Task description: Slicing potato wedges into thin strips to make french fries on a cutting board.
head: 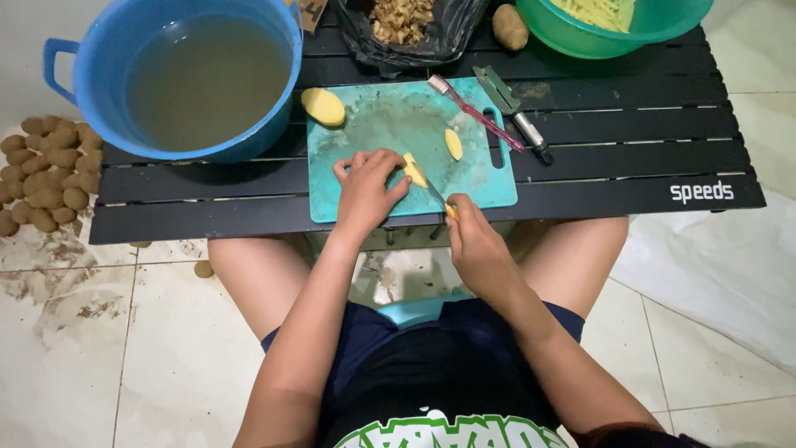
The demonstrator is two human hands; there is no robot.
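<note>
Your left hand [366, 189] presses down on a peeled potato piece [414, 170] near the front edge of the teal cutting board [390, 124], fingers curled together over its left side so that only the pale yellow right end shows. Your right hand [473, 241] sits just off the board's front edge with its fingers clamped around the handle of a small knife [437, 196], whose blade angles up and left to touch the piece your left hand pins. The board lies at the middle of the black slatted table [630, 158], reaching its front edge. A thin potato slice [453, 143] rests on the board's right half, well clear of both hands, and a larger peeled half potato [322, 106] lies at the board's back left corner. A pink toothbrush [474, 111] lies slantwise across the back right corner of the board, with a peeler [514, 112] just beside it on the table. At the table's back left corner stands a blue tub [70, 50] of murky water (it overhangs the edge a little). Along the back edge sit a black bag of peelings [402, 25], an unpeeled potato [510, 26] and a green bowl [580, 37] of cut strips. On the floor to the left lies a heap of unpeeled potatoes [46, 170]
</note>
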